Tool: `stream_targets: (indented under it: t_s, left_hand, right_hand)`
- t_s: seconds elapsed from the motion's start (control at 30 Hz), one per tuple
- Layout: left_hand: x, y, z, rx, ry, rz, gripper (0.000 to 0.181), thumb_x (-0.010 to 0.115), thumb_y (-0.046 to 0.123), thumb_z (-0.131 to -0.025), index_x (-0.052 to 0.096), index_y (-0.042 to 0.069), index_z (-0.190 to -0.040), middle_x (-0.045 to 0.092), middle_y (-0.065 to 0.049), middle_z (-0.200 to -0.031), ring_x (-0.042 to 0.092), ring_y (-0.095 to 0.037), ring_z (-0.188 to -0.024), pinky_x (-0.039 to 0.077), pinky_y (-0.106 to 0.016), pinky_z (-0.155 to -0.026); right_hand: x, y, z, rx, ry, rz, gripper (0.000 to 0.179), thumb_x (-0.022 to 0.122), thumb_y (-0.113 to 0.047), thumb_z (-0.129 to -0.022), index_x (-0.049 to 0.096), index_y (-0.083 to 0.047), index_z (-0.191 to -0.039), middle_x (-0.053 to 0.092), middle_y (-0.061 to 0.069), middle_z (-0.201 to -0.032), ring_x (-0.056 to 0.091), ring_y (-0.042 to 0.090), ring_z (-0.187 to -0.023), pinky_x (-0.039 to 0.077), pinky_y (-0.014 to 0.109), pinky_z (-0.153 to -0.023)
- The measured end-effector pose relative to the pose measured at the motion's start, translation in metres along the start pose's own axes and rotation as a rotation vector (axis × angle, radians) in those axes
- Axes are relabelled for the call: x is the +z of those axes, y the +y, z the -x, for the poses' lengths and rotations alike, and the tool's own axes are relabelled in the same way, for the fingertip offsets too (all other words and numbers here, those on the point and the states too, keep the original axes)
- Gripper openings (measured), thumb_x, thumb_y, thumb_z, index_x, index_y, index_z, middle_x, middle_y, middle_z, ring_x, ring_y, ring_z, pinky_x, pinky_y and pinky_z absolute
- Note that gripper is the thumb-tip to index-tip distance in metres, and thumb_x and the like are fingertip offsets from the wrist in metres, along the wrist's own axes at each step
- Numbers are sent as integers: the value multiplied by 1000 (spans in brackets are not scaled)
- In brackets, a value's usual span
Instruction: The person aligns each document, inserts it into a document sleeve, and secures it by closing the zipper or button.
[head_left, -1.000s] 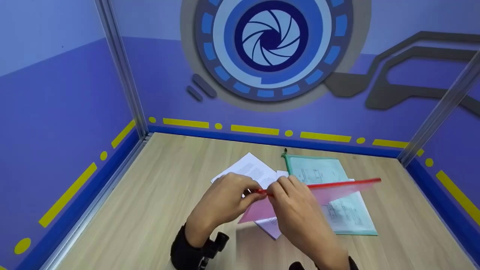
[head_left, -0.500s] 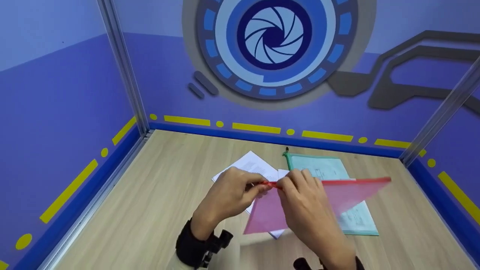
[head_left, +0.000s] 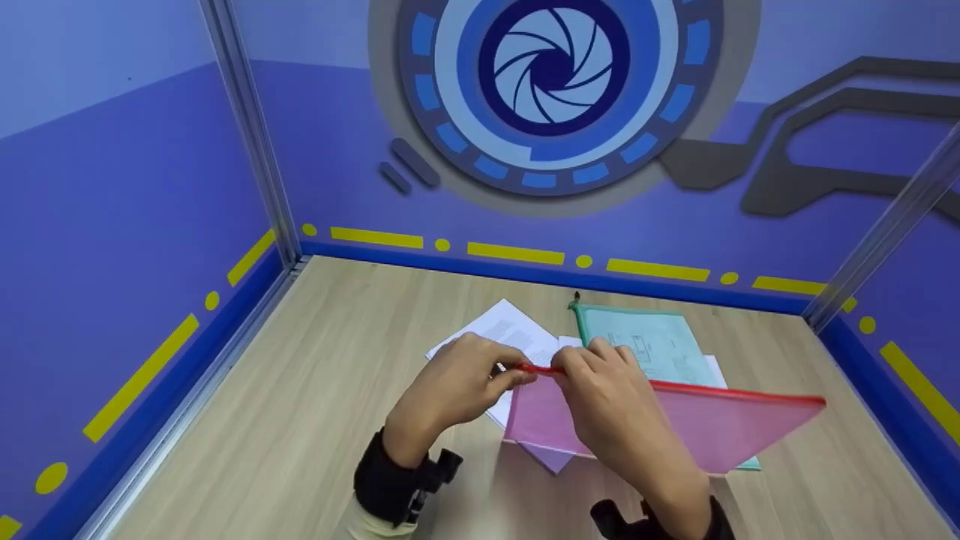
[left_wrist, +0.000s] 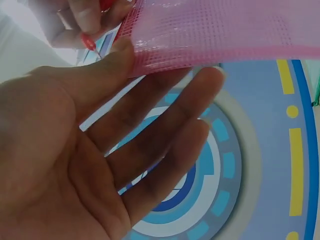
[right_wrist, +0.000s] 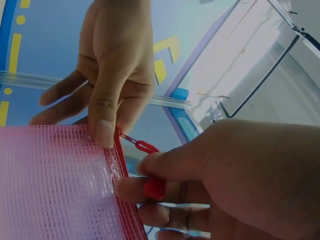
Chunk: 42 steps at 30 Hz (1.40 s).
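A pink mesh zipper pouch (head_left: 720, 427) with a red zipper edge (head_left: 739, 394) is held up above the table. My left hand (head_left: 450, 382) pinches its top left corner between thumb and forefinger; the other fingers (left_wrist: 165, 145) are spread in the left wrist view. Close beside it, my right hand (head_left: 615, 412) is at the same red edge. In the right wrist view, its thumb and forefinger pinch a red zipper pull (right_wrist: 145, 146), with more red showing between the fingers. The right hand hides part of the zipper in the head view.
Printed papers (head_left: 506, 330) lie on the wooden table (head_left: 322, 375) behind and under the pouch. A green zipper pouch (head_left: 645, 337) with papers lies at the back right, partly covered by the pink one. Blue-purple walls (head_left: 315, 165) enclose the table.
The pink pouch's right end has swung down and right, and more of its face shows. My right hand has shifted slightly right along the zipper, widening the gap from my left hand.
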<state>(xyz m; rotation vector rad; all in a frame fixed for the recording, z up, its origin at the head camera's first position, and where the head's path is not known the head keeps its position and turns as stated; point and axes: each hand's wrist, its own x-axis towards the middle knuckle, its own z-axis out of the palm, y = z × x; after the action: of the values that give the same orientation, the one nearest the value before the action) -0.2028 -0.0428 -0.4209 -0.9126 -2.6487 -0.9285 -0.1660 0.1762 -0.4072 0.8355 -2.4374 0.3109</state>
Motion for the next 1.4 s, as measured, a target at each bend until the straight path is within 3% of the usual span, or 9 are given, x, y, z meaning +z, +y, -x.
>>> stream_targets:
  t_s: [0.23, 0.83, 1.13, 1.4]
  left_hand:
    - [-7, 5, 4, -64, -22, -24, 17, 75, 29, -101, 83, 15, -105, 75, 8, -88, 61, -7, -75, 51, -27, -69]
    - [-7, 2, 9, -113, -24, 36, 16, 75, 24, -101, 82, 10, -103, 73, 7, -86, 60, -9, -73, 50, -25, -63]
    - [-9, 2, 11, -79, -12, 32, 16, 74, 24, -102, 81, 11, -97, 66, 7, -76, 50, -6, -64, 41, -24, -58]
    - [-10, 4, 9, -85, -21, 38, 17, 74, 25, -102, 82, 10, -102, 72, 4, -83, 56, -9, -69, 45, -25, -61]
  right_hand:
    - [1, 2, -2, -2, 2, -16, 18, 85, -10, -90, 76, -12, -106, 76, -3, -96, 54, 17, -86, 45, 35, -78]
    - [1, 9, -5, -39, 34, -9, 15, 87, -12, -89, 80, -14, -102, 75, -3, -93, 52, 17, -83, 42, 36, -78]
    - [3, 11, -5, -89, 86, 3, 8, 83, -11, -92, 77, -14, -97, 72, -3, -87, 50, 19, -81, 41, 38, -77]
    - [2, 11, -2, -66, 76, 9, 10, 84, -10, -91, 78, -14, -99, 74, -3, -90, 51, 19, -80, 41, 37, -77]
